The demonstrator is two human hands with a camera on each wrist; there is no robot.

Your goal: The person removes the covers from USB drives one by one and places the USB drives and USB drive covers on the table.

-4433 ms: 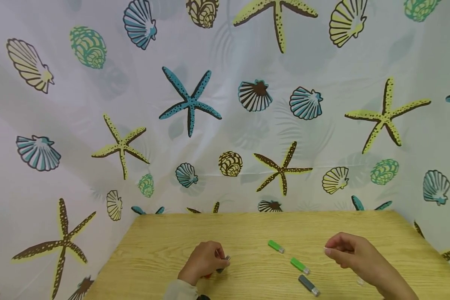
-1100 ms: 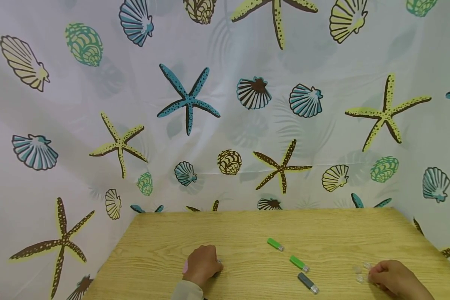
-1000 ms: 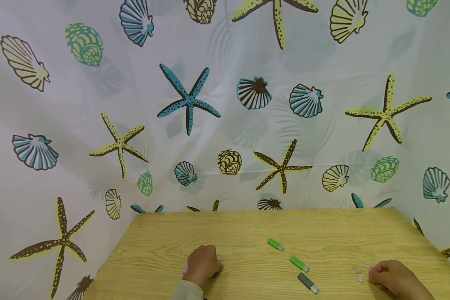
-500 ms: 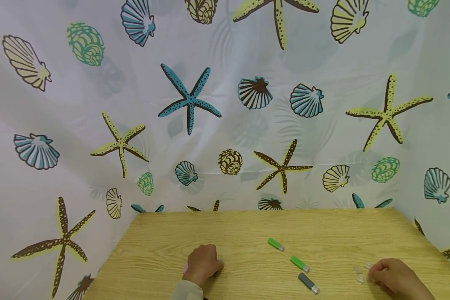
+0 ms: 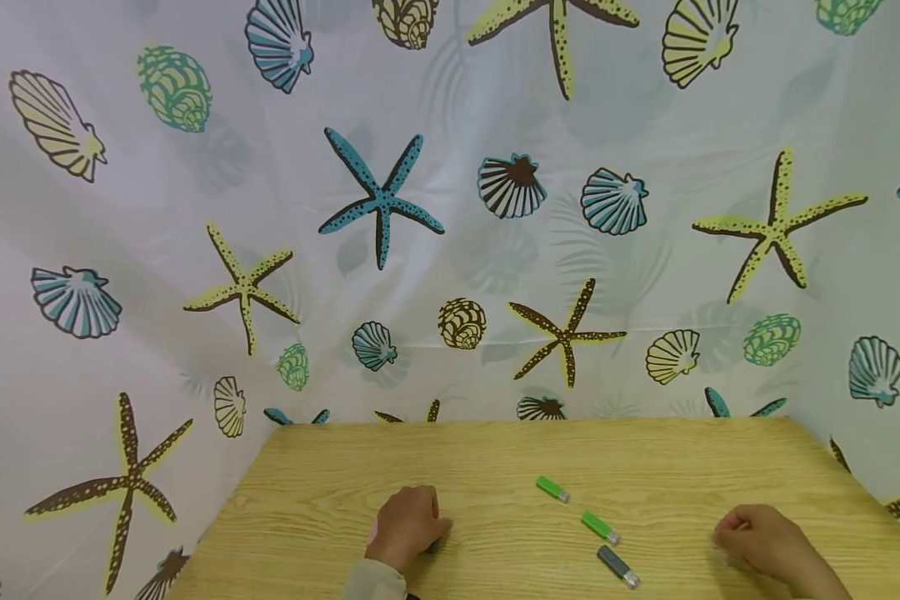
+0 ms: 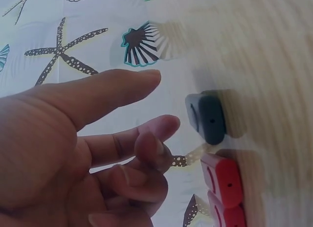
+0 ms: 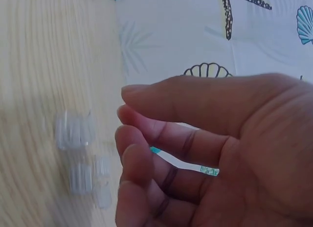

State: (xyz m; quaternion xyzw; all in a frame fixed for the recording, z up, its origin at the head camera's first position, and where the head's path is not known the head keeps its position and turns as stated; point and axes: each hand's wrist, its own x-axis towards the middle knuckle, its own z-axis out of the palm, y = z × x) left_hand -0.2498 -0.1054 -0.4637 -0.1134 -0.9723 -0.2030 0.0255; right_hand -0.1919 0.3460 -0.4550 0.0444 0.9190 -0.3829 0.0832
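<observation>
My left hand hovers at the middle left of the table, thumb and index finger apart with nothing between them. Just past its fingertips, in the left wrist view, a dark grey USB stick lies on the wood. Two red USB sticks lie beside it, hidden under the hand in the head view. On the right side my right hand is loosely curled. Its thumb and index tips are close together, and nothing shows between them. Several clear plastic caps lie on the table by its fingertips.
Two green USB sticks, one farther back and one nearer, lie between the hands with another dark grey USB stick. A cloth printed with shells and starfish hangs around the wooden table.
My right hand has set its clear cap down among the others and lifted slightly up and left. My left hand has let go of the grey USB stick.
</observation>
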